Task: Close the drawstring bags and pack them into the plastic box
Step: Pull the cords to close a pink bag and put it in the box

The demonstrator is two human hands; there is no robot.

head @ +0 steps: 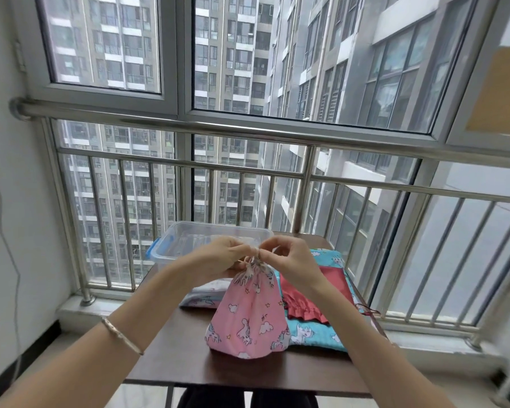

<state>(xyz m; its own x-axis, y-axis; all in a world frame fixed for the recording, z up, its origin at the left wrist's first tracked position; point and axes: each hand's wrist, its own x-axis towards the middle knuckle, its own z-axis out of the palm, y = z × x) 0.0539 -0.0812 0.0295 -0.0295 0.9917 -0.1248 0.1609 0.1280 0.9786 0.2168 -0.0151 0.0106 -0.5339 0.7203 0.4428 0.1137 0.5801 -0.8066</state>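
Note:
A pink unicorn-print drawstring bag (249,316) stands on the small brown table (183,360), its neck gathered tight at the top. My left hand (218,259) and my right hand (289,259) meet just above that neck, each pinching the bag's pale drawstring. A clear plastic box (171,248) with blue clips sits at the table's far left, behind my left hand. A red drawstring bag (315,298) lies on a teal unicorn-print bag (312,331) to the right. A pale bag (203,294) lies flat behind the pink one.
A steel railing (248,169) and large windows stand directly behind the table. A white wall with a hanging cable (3,231) is on the left. The table's front edge is near my legs.

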